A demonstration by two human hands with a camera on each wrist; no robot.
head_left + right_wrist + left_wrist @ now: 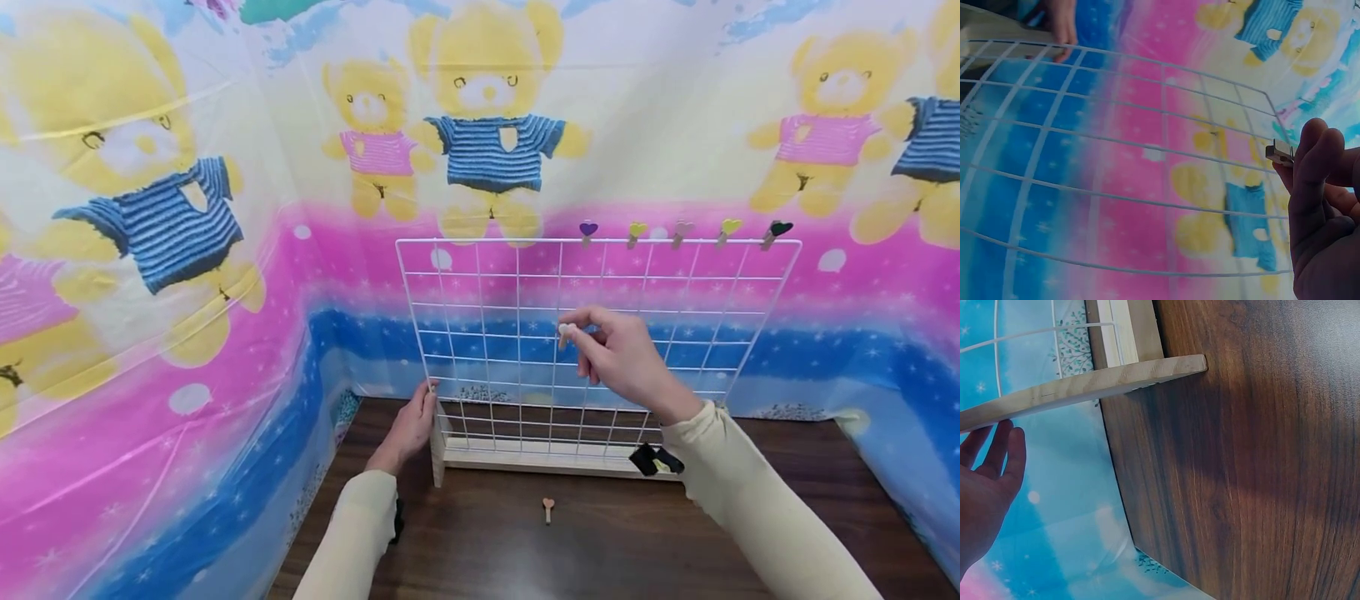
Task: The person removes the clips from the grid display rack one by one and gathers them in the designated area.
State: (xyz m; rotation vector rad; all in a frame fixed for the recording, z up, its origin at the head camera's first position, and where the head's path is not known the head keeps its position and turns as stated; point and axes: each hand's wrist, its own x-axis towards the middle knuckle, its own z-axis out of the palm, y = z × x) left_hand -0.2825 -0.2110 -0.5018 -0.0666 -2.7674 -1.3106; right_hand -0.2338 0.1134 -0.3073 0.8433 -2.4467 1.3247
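My right hand pinches a small wooden clothespin with a white heart on it, between thumb and fingers. It holds the clothespin in front of the middle of a white wire grid. In the right wrist view the end of the clothespin sticks out past the fingertips. My left hand is at the grid's lower left, its fingertips against the wooden side post of the stand. Those fingers are fairly straight in the left wrist view.
Along the grid's top wire, toward the right, sit several heart clothespins, among them a purple one and a dark green one. Another clothespin with an orange-brown heart lies on the dark wooden table. A bear-print curtain hangs behind.
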